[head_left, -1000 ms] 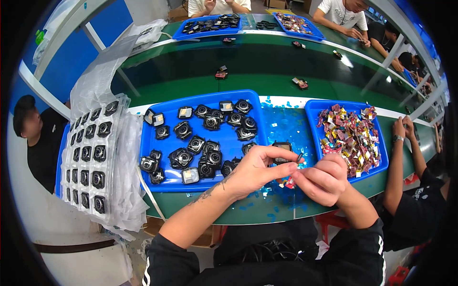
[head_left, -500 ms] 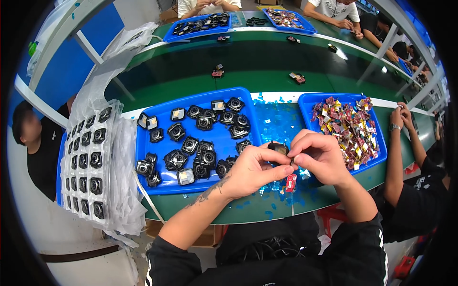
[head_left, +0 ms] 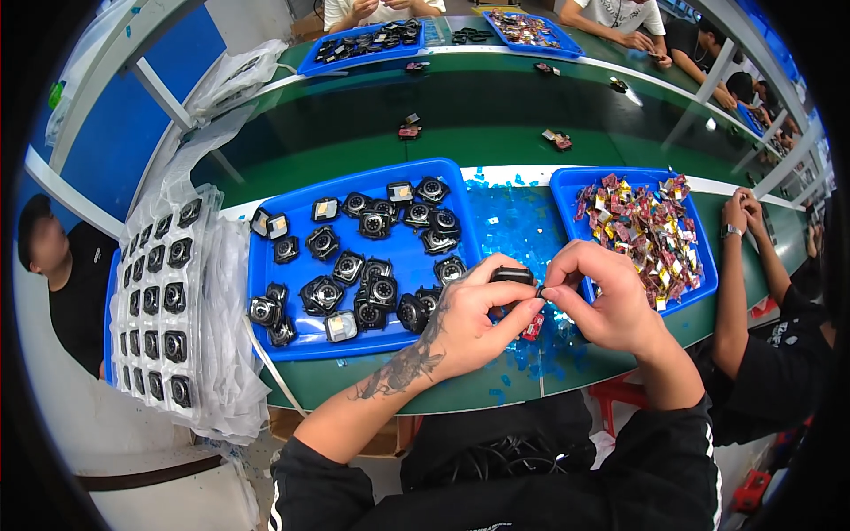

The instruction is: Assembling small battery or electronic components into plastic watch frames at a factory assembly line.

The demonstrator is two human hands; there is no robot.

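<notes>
My left hand [head_left: 474, 323] grips a small black watch case [head_left: 511, 275] between its fingers, in front of the blue scraps. Just below the case a red circuit board [head_left: 533, 327] shows beside my left thumb, partly covered by it. My right hand [head_left: 606, 296] is closed in a pinch at the case's right edge, its fingertips meeting my left thumb. Whatever tiny part lies in that pinch is too small to make out. To the left, a blue tray [head_left: 299, 270] carries several black watch cases [head_left: 347, 266].
A second blue tray [head_left: 567, 208] on the right is heaped with small circuit boards [head_left: 642, 239]. Blue film scraps [head_left: 509, 221] litter the green bench between the trays. Clear blister sheets [head_left: 199, 292] of watch cases stand far left. A co-worker's hands [head_left: 744, 212] are at the right.
My left wrist has rolled, showing more of the tattooed forearm. The watch case has turned with it, and the red board has moved up, partly behind my thumb.
</notes>
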